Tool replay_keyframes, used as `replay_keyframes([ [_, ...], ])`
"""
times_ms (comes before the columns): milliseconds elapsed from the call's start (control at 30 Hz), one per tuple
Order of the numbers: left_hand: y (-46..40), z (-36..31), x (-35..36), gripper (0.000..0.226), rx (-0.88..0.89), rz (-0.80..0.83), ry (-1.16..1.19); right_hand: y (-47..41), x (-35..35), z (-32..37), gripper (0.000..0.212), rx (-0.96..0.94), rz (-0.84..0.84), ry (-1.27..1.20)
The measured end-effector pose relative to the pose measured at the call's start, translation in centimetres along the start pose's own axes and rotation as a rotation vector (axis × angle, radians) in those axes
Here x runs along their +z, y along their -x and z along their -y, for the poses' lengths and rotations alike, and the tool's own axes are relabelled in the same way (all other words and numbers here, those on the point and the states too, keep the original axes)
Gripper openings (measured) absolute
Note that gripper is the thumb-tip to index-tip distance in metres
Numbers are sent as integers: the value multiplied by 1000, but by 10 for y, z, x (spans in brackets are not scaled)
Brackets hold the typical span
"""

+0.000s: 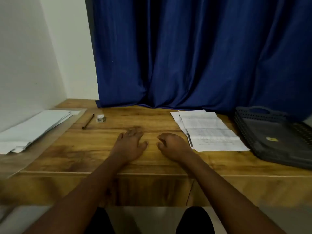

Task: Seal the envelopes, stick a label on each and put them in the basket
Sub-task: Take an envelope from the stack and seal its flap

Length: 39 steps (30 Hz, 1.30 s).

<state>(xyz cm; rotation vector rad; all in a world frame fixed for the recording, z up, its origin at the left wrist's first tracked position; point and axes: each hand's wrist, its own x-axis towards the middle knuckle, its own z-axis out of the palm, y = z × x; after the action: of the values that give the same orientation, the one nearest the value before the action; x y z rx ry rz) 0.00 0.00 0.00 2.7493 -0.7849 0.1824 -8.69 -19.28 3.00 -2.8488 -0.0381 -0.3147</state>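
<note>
A deep blue curtain (194,53) fills the upper centre and right of the frame, its hem bunched on the far edge of a wooden desk (84,154) that spans the middle of the picture. At the right edge sits a dark perforated basket (249,132) with a handle slot at its far rim and a small yellow patch on its floor. At the left edge lies a stack of white envelopes (33,127), fanned slightly and running diagonally toward the lower left. Right of centre, between the hands and the basket, rests a sheet of printed labels (209,130) over other white paper; the print is too blurred to read. A person's two bare forearms reach up from the bottom of the frame. The left hand (130,144) lies flat on the wood, fingers spread and relaxed, holding nothing. The right hand (172,146) rests just beside it with fingers loosely curled, also holding nothing, its knuckles near the label sheet's left edge but not touching it. The envelopes lie well apart from both hands. In the upper left of the desk are a dark pen (88,121) and, just to its right, a small pale object (100,119) too blurred to identify.
</note>
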Motion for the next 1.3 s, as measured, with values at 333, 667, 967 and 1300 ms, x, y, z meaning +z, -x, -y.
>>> replay_keyframes([
  [333,21,-5,-9,66,9,4,20,46,-36,-69,69,436,-260,166],
  [667,25,-5,-12,62,39,-8,78,43,-50,-83,30,455,-137,109],
  [967,25,-2,-10,64,53,17,87,39,-67,-94,23,443,-57,55],
  [1300,24,1,-7,67,57,21,78,39,-72,-96,33,412,91,-2],
])
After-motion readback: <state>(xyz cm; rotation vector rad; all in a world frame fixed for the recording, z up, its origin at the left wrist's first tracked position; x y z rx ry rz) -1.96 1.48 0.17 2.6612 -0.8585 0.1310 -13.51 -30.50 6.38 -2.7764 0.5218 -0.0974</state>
